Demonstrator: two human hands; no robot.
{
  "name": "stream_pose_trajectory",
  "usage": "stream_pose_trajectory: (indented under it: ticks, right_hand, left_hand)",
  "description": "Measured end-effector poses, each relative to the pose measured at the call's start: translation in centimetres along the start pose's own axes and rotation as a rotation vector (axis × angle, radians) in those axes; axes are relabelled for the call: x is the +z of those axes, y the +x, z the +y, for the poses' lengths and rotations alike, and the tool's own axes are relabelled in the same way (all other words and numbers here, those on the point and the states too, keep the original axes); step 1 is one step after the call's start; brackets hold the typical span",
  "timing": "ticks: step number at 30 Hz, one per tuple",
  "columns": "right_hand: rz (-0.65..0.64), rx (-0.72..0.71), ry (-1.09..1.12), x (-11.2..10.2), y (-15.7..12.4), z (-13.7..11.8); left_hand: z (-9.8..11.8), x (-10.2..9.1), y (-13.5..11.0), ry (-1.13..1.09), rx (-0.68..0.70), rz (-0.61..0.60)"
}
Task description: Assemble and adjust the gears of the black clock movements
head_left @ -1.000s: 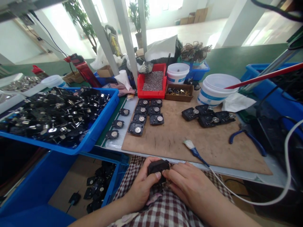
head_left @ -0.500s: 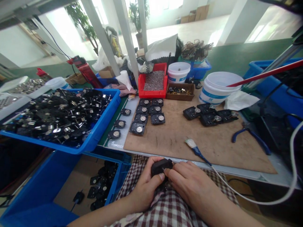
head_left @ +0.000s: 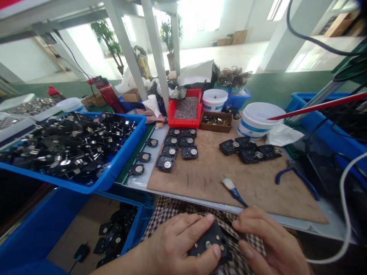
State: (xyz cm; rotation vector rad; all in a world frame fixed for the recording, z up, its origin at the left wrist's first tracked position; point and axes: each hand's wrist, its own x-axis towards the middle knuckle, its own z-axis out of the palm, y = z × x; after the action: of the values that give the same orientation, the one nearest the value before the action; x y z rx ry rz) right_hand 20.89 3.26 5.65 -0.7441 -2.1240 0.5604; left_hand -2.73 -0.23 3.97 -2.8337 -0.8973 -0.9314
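Observation:
My left hand [head_left: 183, 244] grips a black plastic housing [head_left: 213, 235] above my lap. Small brass-coloured dots and a round metal centre show on the housing's upper face. To its right is my right hand [head_left: 266, 240], thumb and fingers drawn together around a thin dark piece at the housing's edge, too unclear to name. Beneath both lies a brown-and-white checked cloth [head_left: 163, 210]. On the brown board ahead, similar black housings with silver discs sit in a left group [head_left: 169, 151] and a right group [head_left: 249, 154].
A brush [head_left: 232, 189] with a blue handle and blue pliers [head_left: 296, 179] lie on the board [head_left: 195, 183]. At left, a blue tray [head_left: 114, 172] holds many black parts, above a blue bin [head_left: 37, 233]. A red bin [head_left: 197, 120] and white bucket [head_left: 252, 131] stand behind.
Both hands have come lower and shifted right with the black housing. It is turned so its dotted face shows. My right hand has moved away to the housing's right edge.

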Motion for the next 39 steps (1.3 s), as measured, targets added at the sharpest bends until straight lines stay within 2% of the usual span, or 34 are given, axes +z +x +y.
stream_pose_trajectory:
  ticks: [6,9,13,18,21,24,26,30,39]
  right_hand:
    - [-0.062,0.061,0.12,0.4,1.7,-1.3]
    - [-0.103,0.065,0.142,0.7,1.6,-1.9]
    - [-0.122,0.058,0.151,0.5,1.2,-2.1]
    - [-0.165,0.084,0.208,0.6,1.2,-1.8]
    - [-0.15,0.082,0.206,0.8,1.4,-1.7]
    - [-0.164,0.086,0.208,0.9,1.6,-1.8]
    - [-0.174,0.105,0.22,1.0,1.6,-1.8]
    - [-0.166,0.127,0.23,1.2,1.6,-1.7]
    - [-0.164,0.157,0.245,1.0,1.4,-1.3]
  left_hand:
    - [0.5,0.0,1.1,-0.044,0.021,0.057]
    - [0.6,0.3,1.1,-0.033,-0.004,0.121]
    - [0.7,0.5,1.2,-0.032,0.01,0.134]
    - [0.7,0.5,1.2,-0.091,-0.034,0.082]
    - [0.6,0.2,1.2,-0.166,-0.062,-0.049]
    - [0.6,-0.1,1.4,-0.3,-0.173,-0.158]
    - [0.6,-0.2,1.4,-0.372,-0.218,-0.134]
    - [0.7,0.0,1.2,-0.403,-0.219,-0.059]
    - [0.4,0.5,0.9,-0.448,-0.277,-0.165]
